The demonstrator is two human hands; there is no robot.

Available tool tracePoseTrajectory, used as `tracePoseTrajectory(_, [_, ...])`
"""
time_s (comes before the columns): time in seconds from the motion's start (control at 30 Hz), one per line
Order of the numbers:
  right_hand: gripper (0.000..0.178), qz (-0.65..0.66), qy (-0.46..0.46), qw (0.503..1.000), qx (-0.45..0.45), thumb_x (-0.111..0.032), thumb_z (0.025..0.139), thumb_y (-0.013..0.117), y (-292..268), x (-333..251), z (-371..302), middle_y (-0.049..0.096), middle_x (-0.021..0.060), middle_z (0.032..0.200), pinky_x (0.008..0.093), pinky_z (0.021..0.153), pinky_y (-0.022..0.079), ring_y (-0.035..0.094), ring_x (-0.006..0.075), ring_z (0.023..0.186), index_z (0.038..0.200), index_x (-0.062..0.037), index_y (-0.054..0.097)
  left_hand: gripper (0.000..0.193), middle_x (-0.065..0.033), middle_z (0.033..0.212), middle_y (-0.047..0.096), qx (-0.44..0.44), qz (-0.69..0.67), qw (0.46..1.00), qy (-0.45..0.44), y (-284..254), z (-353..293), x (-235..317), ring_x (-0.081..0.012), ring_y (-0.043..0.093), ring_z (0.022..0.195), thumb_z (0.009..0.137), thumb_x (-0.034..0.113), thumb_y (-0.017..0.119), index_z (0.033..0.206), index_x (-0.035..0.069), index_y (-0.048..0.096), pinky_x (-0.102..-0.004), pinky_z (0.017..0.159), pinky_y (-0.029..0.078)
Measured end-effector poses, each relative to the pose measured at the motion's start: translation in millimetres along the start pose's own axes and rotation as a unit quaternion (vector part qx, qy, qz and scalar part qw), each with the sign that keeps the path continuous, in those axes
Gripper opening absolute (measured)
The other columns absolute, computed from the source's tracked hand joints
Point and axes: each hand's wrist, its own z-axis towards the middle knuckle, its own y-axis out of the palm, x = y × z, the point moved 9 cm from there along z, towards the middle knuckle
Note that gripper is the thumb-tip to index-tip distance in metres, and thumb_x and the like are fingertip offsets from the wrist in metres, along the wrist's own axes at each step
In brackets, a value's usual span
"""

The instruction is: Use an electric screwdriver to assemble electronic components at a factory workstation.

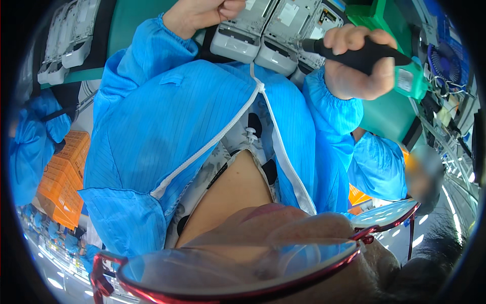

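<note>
My right hand [359,63] is wrapped round the black grip of an electric screwdriver [377,53] with a green rear end. Its metal tip points left, over the grey-white plastic housings [277,57] lying side by side in front of me. Near the upper edge, my left hand [202,14] is closed with curled fingers, just above the leftmost housing [235,44] of that row. Whatever its fingers may hold is hidden or too small to name. Some housings show inner frames and pale labels.
More grey-white housings [73,43] lie at the left on the green bench mat [124,30]. A green bin [372,12] and a blue fan [445,63] stand at the right. Orange crates [63,177] are behind on the left. People in blue smocks are on both sides.
</note>
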Motion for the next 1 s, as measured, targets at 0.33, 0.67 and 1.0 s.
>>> tracePoseTrajectory(0.33, [0.041, -0.007, -0.073, 0.994, 0.078, -0.044, 0.1, 0.058, 41, 9, 63, 0.062, 0.0102, 0.079, 0.0397, 0.062, 0.051, 0.059, 0.0224, 0.063, 0.114, -0.0062, 0.062, 0.034, 0.0059, 0.07, 0.039, -0.03, 0.042, 0.999, 0.0, 12, 2, -4, -0.0068, 0.029, 0.055, 0.111, 0.034, 0.048, 0.107, 0.003, 0.062, -0.0222, 0.048, 0.024])
tracePoseTrajectory(0.67, [0.039, -0.007, -0.067, 0.996, 0.065, -0.042, 0.102, 0.057, 44, 22, 74, 0.063, 0.0104, 0.081, 0.0402, 0.061, 0.053, 0.06, 0.0227, 0.064, 0.116, -0.0056, 0.061, 0.034, 0.0068, 0.069, 0.039, -0.074, 0.082, 0.994, -0.003, 11, 2, 0, -0.0053, 0.03, 0.055, 0.11, 0.032, 0.053, 0.111, 0.001, 0.065, -0.0218, 0.047, 0.024])
tracePoseTrajectory(1.0, [0.04, -0.021, -0.064, 0.996, 0.066, -0.042, 0.102, 0.055, 46, 21, 79, 0.063, 0.0103, 0.078, 0.0396, 0.058, 0.053, 0.06, 0.0223, 0.062, 0.113, -0.0043, 0.062, 0.038, 0.0074, 0.066, 0.039, -0.061, 0.135, 0.989, 0.016, 20, 3, 4, -0.0051, 0.03, 0.054, 0.11, 0.036, 0.052, 0.107, 0.001, 0.067, -0.022, 0.048, 0.024])
